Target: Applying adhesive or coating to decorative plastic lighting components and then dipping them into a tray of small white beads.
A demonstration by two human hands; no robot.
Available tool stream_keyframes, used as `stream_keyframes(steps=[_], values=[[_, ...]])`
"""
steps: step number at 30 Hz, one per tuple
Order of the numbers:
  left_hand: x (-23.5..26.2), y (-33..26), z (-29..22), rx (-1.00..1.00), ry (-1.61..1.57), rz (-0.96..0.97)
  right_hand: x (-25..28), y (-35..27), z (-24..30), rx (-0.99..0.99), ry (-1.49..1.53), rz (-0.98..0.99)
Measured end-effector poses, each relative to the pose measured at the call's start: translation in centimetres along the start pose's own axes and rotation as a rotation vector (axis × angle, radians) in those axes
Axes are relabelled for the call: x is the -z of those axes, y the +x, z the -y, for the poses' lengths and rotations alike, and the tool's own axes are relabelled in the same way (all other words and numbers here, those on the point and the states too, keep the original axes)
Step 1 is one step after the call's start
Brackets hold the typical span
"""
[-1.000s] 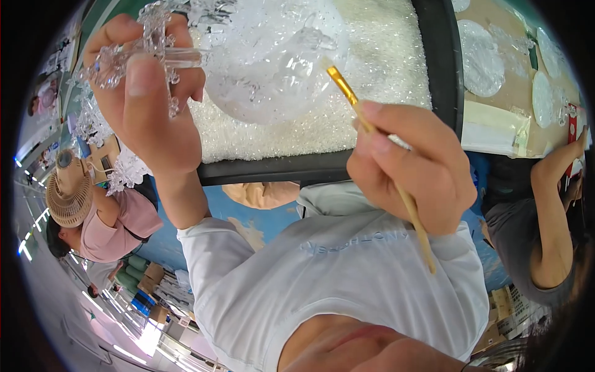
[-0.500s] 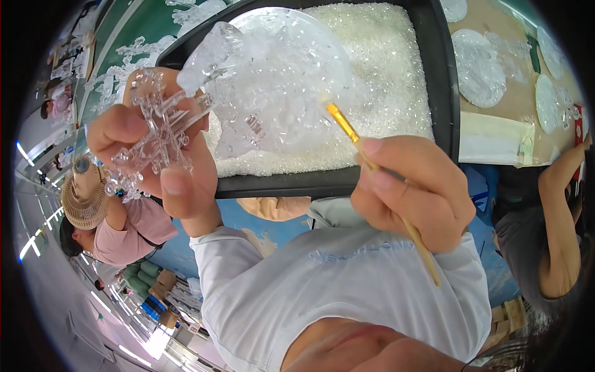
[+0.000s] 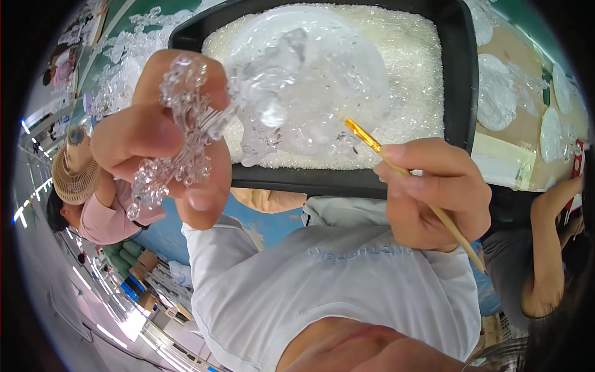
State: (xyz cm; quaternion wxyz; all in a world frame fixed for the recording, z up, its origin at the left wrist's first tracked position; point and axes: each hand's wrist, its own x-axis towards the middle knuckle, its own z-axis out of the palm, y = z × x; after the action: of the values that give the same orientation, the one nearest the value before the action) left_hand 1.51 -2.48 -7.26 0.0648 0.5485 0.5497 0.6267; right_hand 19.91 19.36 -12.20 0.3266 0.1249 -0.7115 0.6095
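Left hand [image 3: 139, 136] raised by the black tray's [image 3: 460, 93] left edge, fingers curled, clamped on a clear branching piece [image 3: 195, 121] reaching out over tray. Right hand [image 3: 443, 192] at near edge, fingertips pinched round a slim brush [image 3: 456, 233], bristles angled up-left.

The floor [image 3: 276, 222] is blue, the tabletop [image 3: 167, 6] green, the lights [image 3: 23, 212] at left apparently tubes.

Bristles [image 3: 343, 116] of the brush [image 3: 457, 238] and far end of the clear ornament [image 3: 212, 123], blurry
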Motion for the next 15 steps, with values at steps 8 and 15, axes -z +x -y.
stream_keyframes(steps=[8,15], values=[[-1.9,0.7,2.3,-0.125,-0.025,-0.006,-0.7,-0.1,-0.4,-0.036,0.017,-0.004],[-4.8,1.2,-1.0,0.375,0.23,-0.242,-1.2,0.3,0.7,-0.139,0.066,-0.125]])
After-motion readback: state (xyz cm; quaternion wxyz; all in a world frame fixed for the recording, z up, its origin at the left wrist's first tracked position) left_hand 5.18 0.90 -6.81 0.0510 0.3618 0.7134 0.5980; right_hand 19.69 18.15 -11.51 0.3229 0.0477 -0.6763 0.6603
